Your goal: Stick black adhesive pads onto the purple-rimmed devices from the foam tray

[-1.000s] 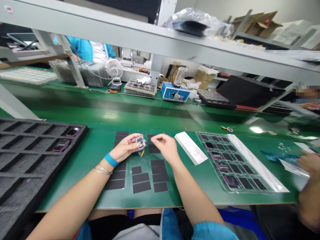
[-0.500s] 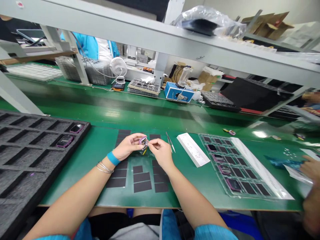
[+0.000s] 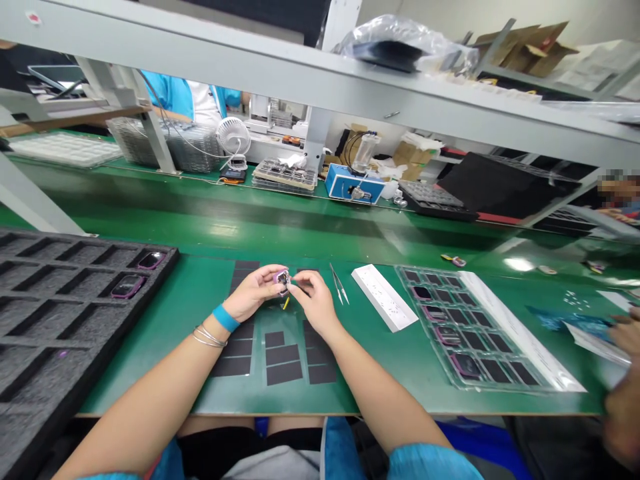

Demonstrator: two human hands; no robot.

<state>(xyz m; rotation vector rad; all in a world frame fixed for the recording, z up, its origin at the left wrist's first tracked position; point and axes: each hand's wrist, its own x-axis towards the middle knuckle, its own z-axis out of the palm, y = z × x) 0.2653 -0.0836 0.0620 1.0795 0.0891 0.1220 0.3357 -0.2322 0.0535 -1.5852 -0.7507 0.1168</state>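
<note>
My left hand [image 3: 255, 292] is closed around a small purple device case [image 3: 281, 280], held just above the green bench. My right hand [image 3: 313, 300] pinches at the right side of the same case with thumb and forefinger. What the pinch holds is too small to see. A short yellow piece [image 3: 285, 303] hangs under the case. Both hands hover over a sheet of dark rectangular pads [image 3: 283, 353]. Metal tweezers [image 3: 339, 284] lie on the bench just right of my right hand.
A black foam tray [image 3: 60, 313] with two purple devices fills the left. A white strip [image 3: 384, 297] and a clear compartment tray [image 3: 463, 327] with several devices lie to the right. Another person's hands [image 3: 623, 373] work at the far right edge. A conveyor belt [image 3: 300, 220] runs behind.
My right hand moved left from apart to touching the case in my left hand. The tweezers, unseen at first, now lie on the bench beside it.
</note>
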